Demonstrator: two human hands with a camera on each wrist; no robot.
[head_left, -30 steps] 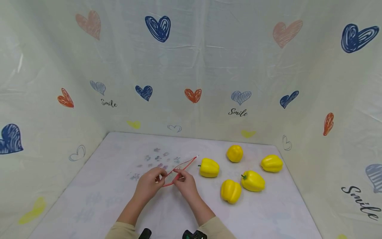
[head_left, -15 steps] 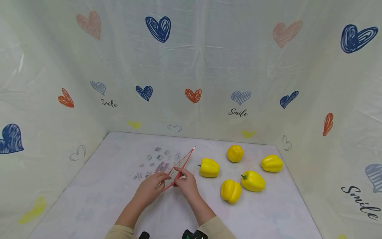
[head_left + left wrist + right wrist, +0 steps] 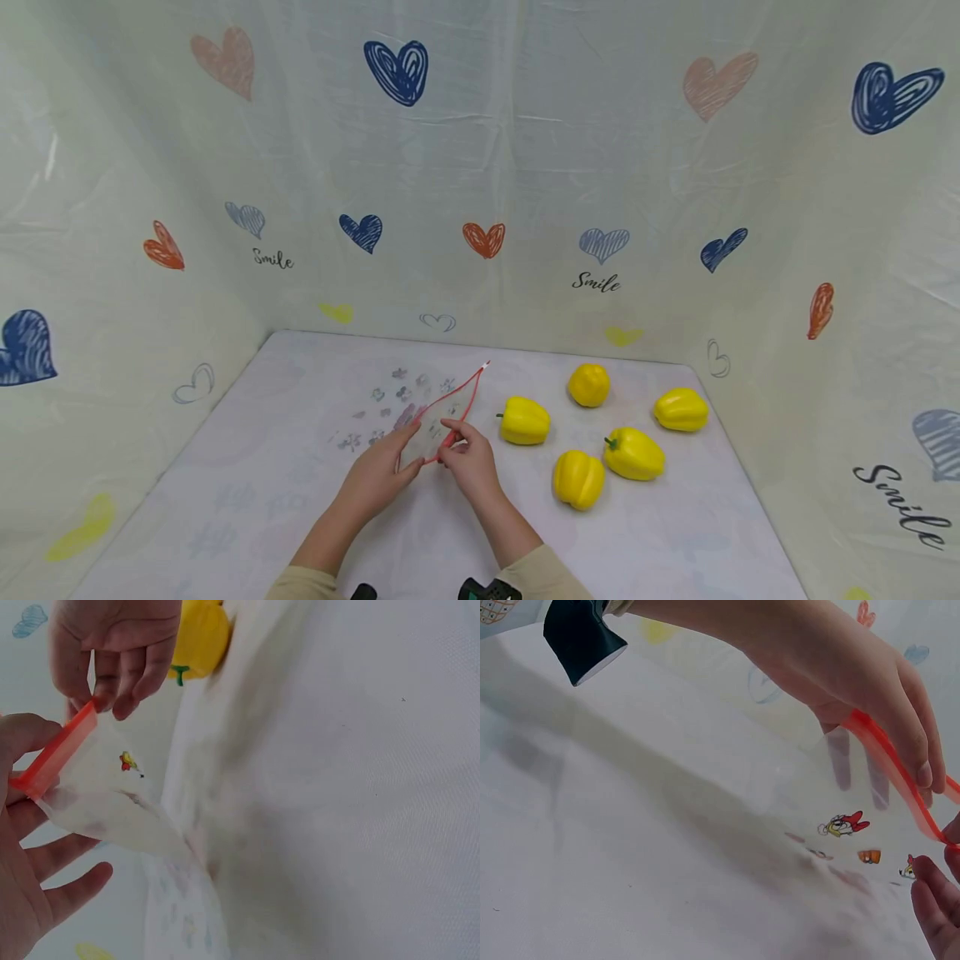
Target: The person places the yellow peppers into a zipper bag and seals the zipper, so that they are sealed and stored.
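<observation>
A clear plastic zip bag [image 3: 447,410] with a red-orange zip edge is held up between both hands; small cartoon prints show on its film in the wrist views. My left hand [image 3: 375,477] holds the red edge [image 3: 64,754] between thumb and fingers, with the other fingers spread behind the clear film. On the opposite side, my right hand [image 3: 471,462] pinches the red rim with thumb and fingertips. The rim stands parted into a loop that narrows to a tip pointing away from me. Part of the bag is hidden behind the left hand.
Several yellow bell peppers lie on the right of the white table [image 3: 225,483], the nearest pepper [image 3: 525,421] just right of the bag. A white curtain [image 3: 525,167] printed with hearts encloses the table's back and sides. A dark device [image 3: 490,589] shows at the right wrist.
The bag's tip has swung up and away, and its rim has widened. The left hand has gone from pinching close together to a wider spread along the edge. The peppers stay put.
</observation>
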